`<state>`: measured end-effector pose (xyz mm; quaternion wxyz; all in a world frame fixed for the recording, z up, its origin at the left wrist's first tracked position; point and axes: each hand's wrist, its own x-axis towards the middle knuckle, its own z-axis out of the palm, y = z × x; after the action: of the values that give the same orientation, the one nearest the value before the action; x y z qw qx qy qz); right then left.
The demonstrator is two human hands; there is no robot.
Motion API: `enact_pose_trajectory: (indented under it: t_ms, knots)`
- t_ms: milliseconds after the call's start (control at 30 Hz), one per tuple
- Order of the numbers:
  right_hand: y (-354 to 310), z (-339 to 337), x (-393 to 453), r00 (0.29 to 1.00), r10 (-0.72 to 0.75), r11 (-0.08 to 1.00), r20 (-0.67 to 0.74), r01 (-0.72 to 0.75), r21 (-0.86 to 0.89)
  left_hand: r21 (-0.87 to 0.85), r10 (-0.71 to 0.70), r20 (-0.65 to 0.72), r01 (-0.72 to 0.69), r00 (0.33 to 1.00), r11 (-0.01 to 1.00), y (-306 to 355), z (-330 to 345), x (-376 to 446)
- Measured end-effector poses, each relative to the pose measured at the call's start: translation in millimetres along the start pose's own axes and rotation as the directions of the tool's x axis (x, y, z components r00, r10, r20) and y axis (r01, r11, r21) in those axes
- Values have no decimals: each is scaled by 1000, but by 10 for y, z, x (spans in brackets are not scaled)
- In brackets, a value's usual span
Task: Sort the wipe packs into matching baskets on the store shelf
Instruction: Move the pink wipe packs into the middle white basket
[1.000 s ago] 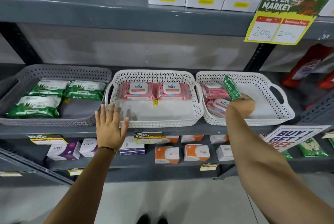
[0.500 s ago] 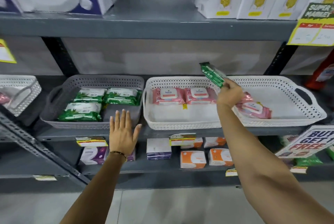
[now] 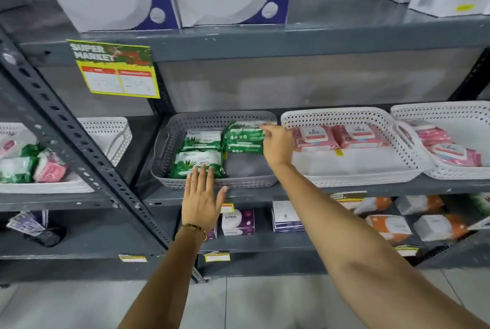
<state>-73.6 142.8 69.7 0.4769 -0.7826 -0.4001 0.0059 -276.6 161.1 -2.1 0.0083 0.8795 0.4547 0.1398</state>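
Observation:
My right hand (image 3: 277, 145) grips a green wipe pack (image 3: 242, 139) by its right edge and holds it over the back right of the grey basket (image 3: 164, 148). It lies on or just above another green pack there. Two more green packs (image 3: 197, 162) fill the basket's left side. Its front right corner is bare. My left hand (image 3: 201, 196) is flat with fingers spread, in front of the basket's front rim, holding nothing. The middle white basket (image 3: 344, 116) holds two pink packs (image 3: 315, 137).
A white basket (image 3: 450, 108) on the far right holds pink packs. A white basket (image 3: 111, 132) on the left holds mixed green and pink packs behind a slanted steel upright (image 3: 79, 148). A lower shelf carries small boxes (image 3: 237, 222). A yellow price sign (image 3: 116, 71) hangs above.
My right hand carried the green pack leftward from the right white basket, past the middle basket, into the grey one. The view swung left. My left hand stayed in front of the grey basket.

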Motion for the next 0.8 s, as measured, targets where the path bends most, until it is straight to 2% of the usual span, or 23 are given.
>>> enact_pose_trajectory:
  t_ms: [100, 267, 367, 433, 667, 800]
  knots:
    - [-15, 220, -89, 996, 51, 997, 79, -45, -69, 1, 18, 5, -18, 1000, 1000, -19, 15, -8]
    - [6, 269, -201, 984, 117, 982, 135, -93, -167, -18, 19, -14, -19, 1000, 1000, 24, 61, -4]
    - [44, 206, -264, 965, 98, 956, 243, -24, -291, -37, -1, -46, -1, 999, 999, 121, 57, 2]
    - [68, 141, -291, 964, 66, 947, 259, 21, -321, -49, 5, -53, -7, 999, 999, 214, 51, 27]
    - [293, -475, -71, 995, -91, 948, 48, 101, -303, -86, 137, -21, -138, 990, 987, 860, 145, 184]
    - [703, -1072, 68, 999, -42, 927, -35, 26, -373, -123, 215, -23, -216, 976, 969, 1416, 228, 232]
